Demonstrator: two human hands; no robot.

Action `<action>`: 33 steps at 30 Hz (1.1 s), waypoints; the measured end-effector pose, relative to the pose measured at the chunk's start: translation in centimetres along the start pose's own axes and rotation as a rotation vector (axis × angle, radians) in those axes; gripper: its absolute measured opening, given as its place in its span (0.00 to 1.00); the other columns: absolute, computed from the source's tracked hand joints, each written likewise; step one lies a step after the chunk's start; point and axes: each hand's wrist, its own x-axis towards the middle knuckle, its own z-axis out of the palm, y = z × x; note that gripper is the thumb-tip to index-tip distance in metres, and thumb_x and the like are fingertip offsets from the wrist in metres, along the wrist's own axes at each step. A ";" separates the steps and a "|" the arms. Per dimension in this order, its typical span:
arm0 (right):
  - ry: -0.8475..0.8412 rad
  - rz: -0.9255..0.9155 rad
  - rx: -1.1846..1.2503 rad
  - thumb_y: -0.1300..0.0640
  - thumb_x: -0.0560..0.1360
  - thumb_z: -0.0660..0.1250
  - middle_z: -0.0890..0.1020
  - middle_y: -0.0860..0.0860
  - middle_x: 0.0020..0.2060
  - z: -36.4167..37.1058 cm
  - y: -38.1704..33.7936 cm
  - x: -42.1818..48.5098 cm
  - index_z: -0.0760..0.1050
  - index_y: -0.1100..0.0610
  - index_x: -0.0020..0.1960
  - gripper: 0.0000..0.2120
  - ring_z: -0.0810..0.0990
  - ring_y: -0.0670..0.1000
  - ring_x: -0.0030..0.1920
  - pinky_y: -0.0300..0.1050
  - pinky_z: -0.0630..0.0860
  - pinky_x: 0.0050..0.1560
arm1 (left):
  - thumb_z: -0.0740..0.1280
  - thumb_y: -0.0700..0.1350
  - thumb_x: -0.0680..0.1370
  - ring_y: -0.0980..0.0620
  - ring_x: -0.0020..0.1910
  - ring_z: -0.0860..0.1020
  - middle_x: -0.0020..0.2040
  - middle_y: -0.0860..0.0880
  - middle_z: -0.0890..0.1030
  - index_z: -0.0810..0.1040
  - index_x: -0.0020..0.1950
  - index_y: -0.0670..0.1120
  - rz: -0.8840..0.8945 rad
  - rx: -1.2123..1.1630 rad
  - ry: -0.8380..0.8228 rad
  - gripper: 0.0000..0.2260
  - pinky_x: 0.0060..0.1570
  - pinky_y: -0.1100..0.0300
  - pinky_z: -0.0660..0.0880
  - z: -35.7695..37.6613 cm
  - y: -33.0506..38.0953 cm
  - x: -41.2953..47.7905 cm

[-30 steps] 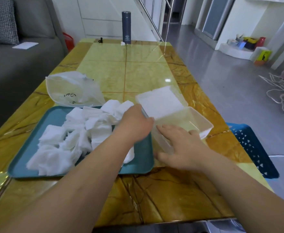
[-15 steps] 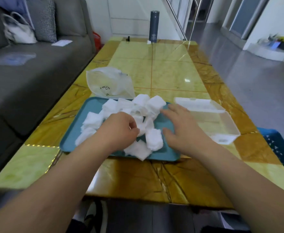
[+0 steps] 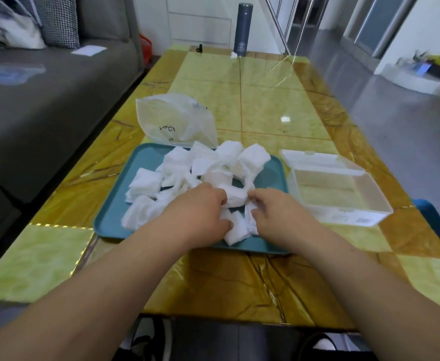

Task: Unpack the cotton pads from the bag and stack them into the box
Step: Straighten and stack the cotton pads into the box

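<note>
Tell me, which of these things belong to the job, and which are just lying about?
Job: pads, bag, box, tray.
Lying about: flask, handbag, paper, cushion.

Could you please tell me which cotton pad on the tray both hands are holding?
The cotton pad between the left hand and right hand, near the front of the tray; it alone is pinched from both sides.
</note>
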 end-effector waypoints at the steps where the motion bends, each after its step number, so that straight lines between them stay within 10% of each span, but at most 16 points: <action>1: -0.016 0.000 -0.010 0.56 0.80 0.65 0.78 0.53 0.66 -0.2 0.2 0.3 0.73 0.53 0.71 0.20 0.77 0.56 0.65 0.53 0.75 0.65 | 0.70 0.58 0.77 0.47 0.59 0.76 0.62 0.49 0.73 0.76 0.67 0.52 -0.007 0.009 0.003 0.20 0.60 0.50 0.76 -0.1 0.0 0.2; 5: -0.070 0.077 -0.037 0.48 0.76 0.71 0.78 0.51 0.67 -0.4 0.9 0.6 0.71 0.49 0.74 0.28 0.77 0.55 0.65 0.48 0.75 0.61 | 0.71 0.56 0.76 0.49 0.51 0.78 0.51 0.52 0.77 0.79 0.56 0.54 0.007 -0.008 0.070 0.12 0.52 0.53 0.77 -0.2 0.6 0.7; 11: -0.074 0.139 0.197 0.49 0.72 0.76 0.74 0.48 0.36 -0.3 1.7 0.1 0.73 0.51 0.42 0.12 0.74 0.48 0.36 0.42 0.65 0.33 | 0.74 0.54 0.73 0.52 0.51 0.77 0.54 0.54 0.78 0.81 0.62 0.54 0.078 -0.067 -0.014 0.17 0.56 0.52 0.77 0.8 1.1 0.7; 20: 0.176 0.127 0.845 0.57 0.76 0.74 0.86 0.51 0.46 -0.7 1.9 -0.5 0.78 0.51 0.52 0.07 0.86 0.53 0.47 0.54 0.86 0.47 | 0.72 0.48 0.74 0.58 0.47 0.74 0.52 0.60 0.76 0.80 0.65 0.58 0.062 -0.177 0.079 0.19 0.51 0.61 0.72 0.5 -0.8 1.6; 33: 0.082 0.011 1.373 0.61 0.82 0.67 0.88 0.55 0.54 -0.4 1.2 0.2 0.82 0.56 0.63 0.11 0.87 0.54 0.55 0.50 0.85 0.53 | 0.79 0.48 0.70 0.49 0.50 0.83 0.56 0.39 0.84 0.84 0.62 0.48 -0.065 -1.332 0.020 0.21 0.42 0.55 0.75 0.5 0.3 1.2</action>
